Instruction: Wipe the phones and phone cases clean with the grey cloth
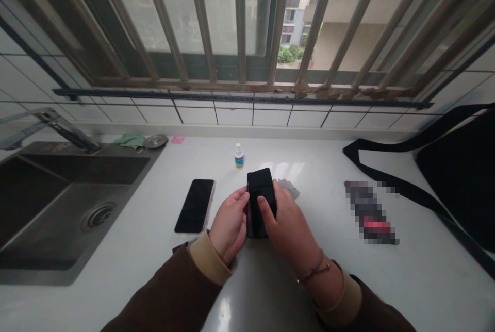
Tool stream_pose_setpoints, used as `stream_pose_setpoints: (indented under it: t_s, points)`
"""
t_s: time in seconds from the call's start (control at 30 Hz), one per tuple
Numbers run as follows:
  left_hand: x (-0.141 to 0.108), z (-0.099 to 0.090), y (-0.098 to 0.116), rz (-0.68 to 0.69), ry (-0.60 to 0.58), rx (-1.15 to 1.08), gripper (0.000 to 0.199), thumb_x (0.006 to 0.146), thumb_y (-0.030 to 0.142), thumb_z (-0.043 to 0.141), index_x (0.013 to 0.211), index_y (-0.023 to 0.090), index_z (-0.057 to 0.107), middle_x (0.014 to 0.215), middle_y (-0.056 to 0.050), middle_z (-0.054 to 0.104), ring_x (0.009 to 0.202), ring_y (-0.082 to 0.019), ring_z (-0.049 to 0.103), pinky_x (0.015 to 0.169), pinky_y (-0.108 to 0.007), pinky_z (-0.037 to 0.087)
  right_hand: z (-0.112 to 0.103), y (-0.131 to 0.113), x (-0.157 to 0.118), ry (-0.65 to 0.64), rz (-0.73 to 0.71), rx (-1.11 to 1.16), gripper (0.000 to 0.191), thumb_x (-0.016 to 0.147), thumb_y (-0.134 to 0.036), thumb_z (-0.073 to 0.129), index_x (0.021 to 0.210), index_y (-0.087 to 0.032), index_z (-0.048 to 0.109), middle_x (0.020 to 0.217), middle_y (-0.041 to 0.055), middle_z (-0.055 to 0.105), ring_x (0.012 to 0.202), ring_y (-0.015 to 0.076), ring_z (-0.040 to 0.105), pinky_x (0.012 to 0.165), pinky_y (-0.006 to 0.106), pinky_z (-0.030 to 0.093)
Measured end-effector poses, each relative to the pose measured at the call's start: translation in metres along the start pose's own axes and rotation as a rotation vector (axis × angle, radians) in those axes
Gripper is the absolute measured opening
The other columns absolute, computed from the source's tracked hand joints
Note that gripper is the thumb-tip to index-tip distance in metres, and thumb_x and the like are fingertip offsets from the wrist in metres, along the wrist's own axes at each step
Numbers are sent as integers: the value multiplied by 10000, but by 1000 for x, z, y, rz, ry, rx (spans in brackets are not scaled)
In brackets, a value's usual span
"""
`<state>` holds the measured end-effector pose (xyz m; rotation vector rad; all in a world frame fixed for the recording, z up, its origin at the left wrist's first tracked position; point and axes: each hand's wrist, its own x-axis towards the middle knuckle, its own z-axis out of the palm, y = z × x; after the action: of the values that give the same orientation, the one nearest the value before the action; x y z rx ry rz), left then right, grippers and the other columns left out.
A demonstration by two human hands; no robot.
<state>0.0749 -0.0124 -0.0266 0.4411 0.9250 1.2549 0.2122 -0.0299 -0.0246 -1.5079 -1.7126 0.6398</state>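
Between my two hands is a black phone [255, 213], its glossy dark face up, with a line running across its upper part. My left hand [228, 221] grips its left edge with fingers and thumb. My right hand [288, 221] wraps the right side, the thumb lying over the dark face. A grey cloth [289, 188] lies partly hidden behind my right hand. Beyond the phone stands a small white spray bottle [238, 158] with a blue and yellow label. To the left, another phone [195, 205] rests flat, dark screen up.
A steel sink [50, 208] with a faucet [65, 128] is at the left. Beside it are a green cloth [130, 139] and a round metal lid [155, 141]. On the right lie a pixelated object [371, 213] and a black bag [460, 172] with straps. Window bars rise behind.
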Motion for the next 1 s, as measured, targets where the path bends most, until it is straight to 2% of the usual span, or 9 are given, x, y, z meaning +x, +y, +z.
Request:
stream_pose_setpoints:
  t_s: [0.27, 0.43, 0.6, 0.73, 0.8, 0.9, 0.97, 1.0]
  points:
    - [-2, -1, -1, 7, 32, -57, 289, 904, 132, 724, 1192, 140, 735, 1185, -134, 807, 1161, -248, 758, 1137, -399, 553, -5, -1, 1, -30, -9, -294, 690, 1141, -494, 317, 1583, 3, 500, 1365, 289, 689, 1210, 391, 707, 964, 490, 603]
    - [-3, 1, -1, 34, 43, -63, 279, 916, 141, 717, 1193, 136, 736, 1195, -141, 807, 1187, -256, 753, 1142, -408, 555, -7, -4, 2, -51, -13, -366, 678, 1154, -462, 271, 1579, 10, 509, 1327, 280, 719, 1114, 377, 746, 872, 461, 621]
    - [-3, 0, -3, 61, 47, -82, 284, 921, 140, 712, 1204, 138, 737, 1239, -132, 800, 1228, -247, 739, 1188, -400, 520, -9, -8, 0, -149, 33, -412, 729, 1157, -508, 245, 1653, 4, 400, 1313, 288, 743, 1056, 397, 783, 806, 469, 620]
    - [-2, 0, 3, 80, 62, -109, 267, 937, 143, 703, 1200, 143, 750, 1210, -127, 808, 1211, -240, 747, 1174, -393, 538, -14, -8, 2, -157, 67, -211, 681, 1159, -521, 166, 1714, -176, 358, 1477, 203, 685, 1119, 369, 778, 856, 469, 612]
    - [-1, 0, 7, 117, 66, -115, 247, 946, 151, 694, 1183, 143, 765, 1190, -129, 812, 1190, -243, 754, 1162, -396, 552, -13, -6, 4, -148, 67, -26, 655, 1160, -546, 165, 1667, -250, 456, 1506, 145, 676, 1181, 338, 753, 928, 456, 595]
    - [1, -1, 12, 194, 69, -112, 218, 942, 162, 701, 1144, 149, 784, 1210, -126, 809, 1223, -243, 740, 1184, -387, 537, -8, -3, 4, -205, 57, 269, 700, 1154, -610, 184, 1338, -208, 726, 1253, 126, 781, 1131, 291, 739, 951, 403, 569]
    - [2, -2, 14, 221, 65, -107, 212, 938, 172, 706, 1132, 153, 791, 1225, -122, 806, 1258, -247, 725, 1203, -386, 522, -3, -2, 3, -225, 42, 392, 706, 1149, -637, 201, 1110, -189, 746, 1069, 111, 780, 1024, 266, 726, 889, 369, 558]
    - [1, -2, 15, 225, 57, -107, 217, 938, 177, 705, 1134, 153, 793, 1231, -122, 805, 1269, -252, 719, 1206, -391, 519, -1, -2, 2, -217, 32, 417, 687, 1147, -642, 216, 1055, -190, 725, 1016, 101, 764, 974, 255, 712, 851, 358, 548]
